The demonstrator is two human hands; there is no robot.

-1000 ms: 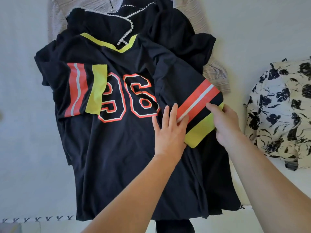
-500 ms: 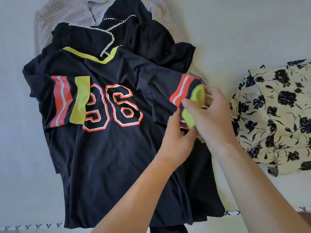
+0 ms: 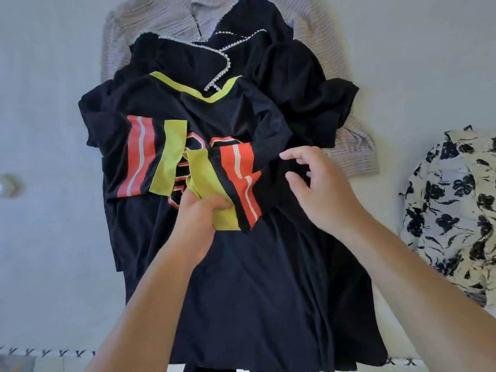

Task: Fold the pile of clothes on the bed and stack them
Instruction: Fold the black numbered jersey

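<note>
Navy jersey (image 3: 241,277) mid sleeve-fold: left hand (image 3: 198,218) grips right sleeve cuff (image 3: 214,183), right hand (image 3: 322,189) relaxed, empty. Next: flatten sleeve.

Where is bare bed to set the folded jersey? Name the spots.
Bare bed sheet lies left of the jersey, and a narrower strip between the jersey and the floral garment. The middle and top are crowded: the black beaded garment and the grey striped top lie piled there.
</note>
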